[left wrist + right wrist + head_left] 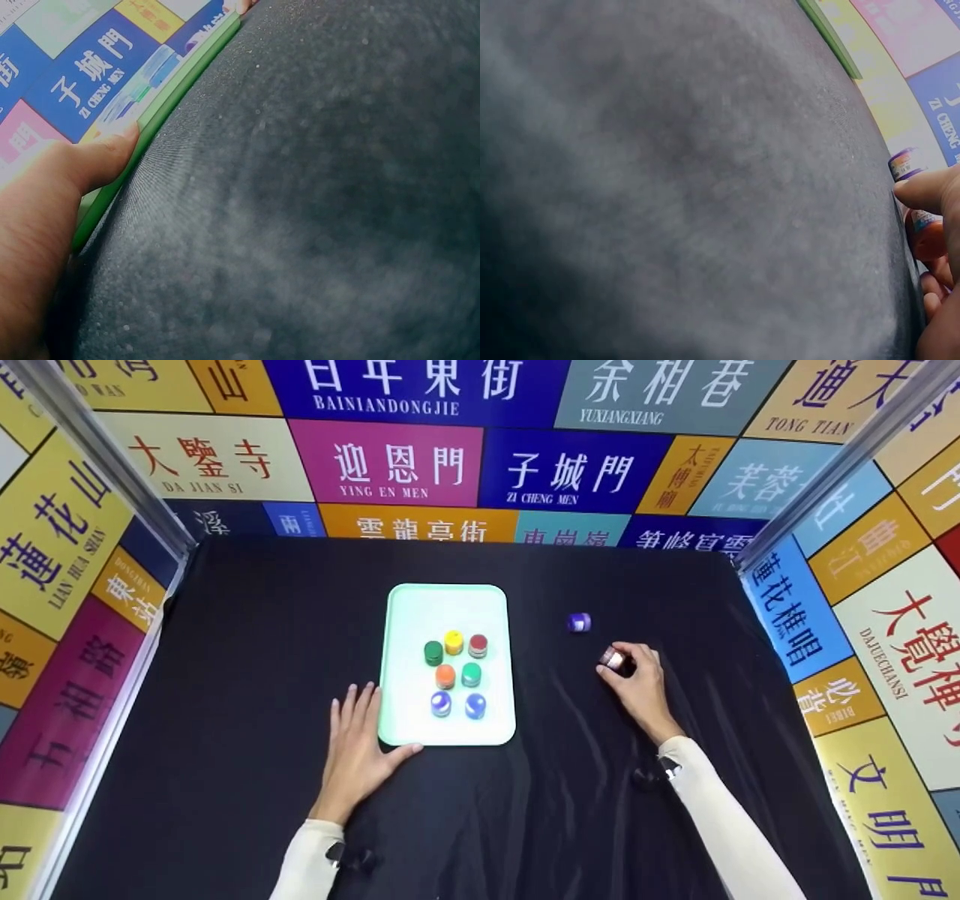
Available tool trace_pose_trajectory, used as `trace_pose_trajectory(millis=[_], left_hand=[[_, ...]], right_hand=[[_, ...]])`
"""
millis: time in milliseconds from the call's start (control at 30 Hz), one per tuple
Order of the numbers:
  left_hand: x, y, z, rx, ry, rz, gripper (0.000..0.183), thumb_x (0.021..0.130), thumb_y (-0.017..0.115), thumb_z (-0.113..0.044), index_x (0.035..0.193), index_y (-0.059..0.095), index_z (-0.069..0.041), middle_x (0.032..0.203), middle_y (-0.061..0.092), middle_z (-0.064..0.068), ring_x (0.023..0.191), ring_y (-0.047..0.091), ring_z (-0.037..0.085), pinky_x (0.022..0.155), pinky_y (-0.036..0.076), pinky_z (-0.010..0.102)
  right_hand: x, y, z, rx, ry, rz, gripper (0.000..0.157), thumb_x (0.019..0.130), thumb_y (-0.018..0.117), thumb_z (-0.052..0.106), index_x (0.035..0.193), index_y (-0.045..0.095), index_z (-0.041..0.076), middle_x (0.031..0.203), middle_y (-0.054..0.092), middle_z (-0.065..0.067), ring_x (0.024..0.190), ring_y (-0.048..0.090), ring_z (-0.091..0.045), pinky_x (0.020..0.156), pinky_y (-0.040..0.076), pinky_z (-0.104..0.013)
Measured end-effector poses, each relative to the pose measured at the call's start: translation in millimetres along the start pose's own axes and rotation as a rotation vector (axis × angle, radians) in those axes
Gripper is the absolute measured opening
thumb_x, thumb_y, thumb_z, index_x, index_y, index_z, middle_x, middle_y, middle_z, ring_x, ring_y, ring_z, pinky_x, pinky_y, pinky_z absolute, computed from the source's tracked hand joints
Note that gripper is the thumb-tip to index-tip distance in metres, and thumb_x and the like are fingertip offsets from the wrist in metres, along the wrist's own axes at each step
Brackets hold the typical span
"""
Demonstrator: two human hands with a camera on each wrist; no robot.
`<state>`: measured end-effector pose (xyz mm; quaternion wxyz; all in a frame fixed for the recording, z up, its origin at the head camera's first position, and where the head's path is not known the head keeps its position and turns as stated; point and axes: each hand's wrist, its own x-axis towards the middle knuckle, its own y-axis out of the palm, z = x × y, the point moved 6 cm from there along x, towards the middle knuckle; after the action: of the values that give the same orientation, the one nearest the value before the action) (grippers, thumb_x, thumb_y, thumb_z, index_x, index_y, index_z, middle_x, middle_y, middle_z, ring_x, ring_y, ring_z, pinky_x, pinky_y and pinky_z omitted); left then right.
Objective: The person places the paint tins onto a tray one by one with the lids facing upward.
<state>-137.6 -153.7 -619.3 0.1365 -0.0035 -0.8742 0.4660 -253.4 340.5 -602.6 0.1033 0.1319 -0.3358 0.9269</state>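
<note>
My right hand [637,682] pinches a small dark brown paint jar [613,659] with a pale label, between thumb and fingers, at or just above the black cloth. In the right wrist view the same jar [930,238] looks reddish brown, partly covered by the thumb. A purple paint jar [579,622] lies on its side beyond that hand. My left hand [356,757] rests at the near left corner of a mint-green tray [495,731], its fingers extended along the left side. Its thumb [112,154] touches the near rim.
On the tray are several small paint jars: a dark green [433,652], a yellow [454,642], a dark red [478,646], an orange [445,676], a teal [471,674] and two blue ones nearer me. Lettered panels [382,461] wall the black-clothed table [277,622].
</note>
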Motion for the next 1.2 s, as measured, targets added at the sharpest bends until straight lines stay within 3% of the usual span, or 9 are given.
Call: trace_pose_trajectory(millis=[433,733,1000,1200], left_hand=[[-1.9,-1.6,-1.0,-0.002,0.001,-0.002,0.120,0.086,0.084,-0.068,0.170,0.036,0.002,0.174,0.037,0.025,0.167,0.019,0.046,0.137,0.002,0.062],[0.9,-3.1,-0.2,0.005,-0.004,0.002,0.119,0.087,0.083,-0.070,0.170,0.036,0.002,0.174,0.037,0.026,0.167,0.018,0.046,0.137,0.002,0.062],[0.8,-2.3,-0.7,0.003,-0.004,0.005,0.119,0.087,0.083,-0.069,0.170,0.036,0.002,0.174,0.037,0.026,0.168,0.018,0.045,0.137,0.001,0.062],[-0.8,0.0,-1.4,0.002,0.001,0.002,0.119,0.086,0.084,-0.069,0.169,0.036,0.003,0.174,0.037,0.026,0.167,0.018,0.046,0.137,0.002,0.063]], right_hand=[[2,-0.3,3,-0.017,0.004,-0.002,0.037,0.085,0.093,0.005,0.118,0.078,-0.001,0.116,0.072,-0.020,0.110,0.055,-0.036,0.099,0.042,-0.040],[3,-0.2,14,0.017,-0.019,-0.026,0.037,0.081,0.092,0.002,0.116,0.079,-0.002,0.113,0.075,-0.021,0.110,0.057,-0.038,0.097,0.041,-0.039],[-2,5.4,25,0.033,0.001,0.018,0.038,0.084,0.094,0.008,0.119,0.080,0.001,0.119,0.078,-0.017,0.121,0.060,-0.036,0.108,0.043,-0.043],[-7,13.9,40,0.054,-0.010,0.051,0.039,0.084,0.094,0.009,0.120,0.079,0.002,0.121,0.076,-0.017,0.119,0.061,-0.036,0.105,0.045,-0.042]])
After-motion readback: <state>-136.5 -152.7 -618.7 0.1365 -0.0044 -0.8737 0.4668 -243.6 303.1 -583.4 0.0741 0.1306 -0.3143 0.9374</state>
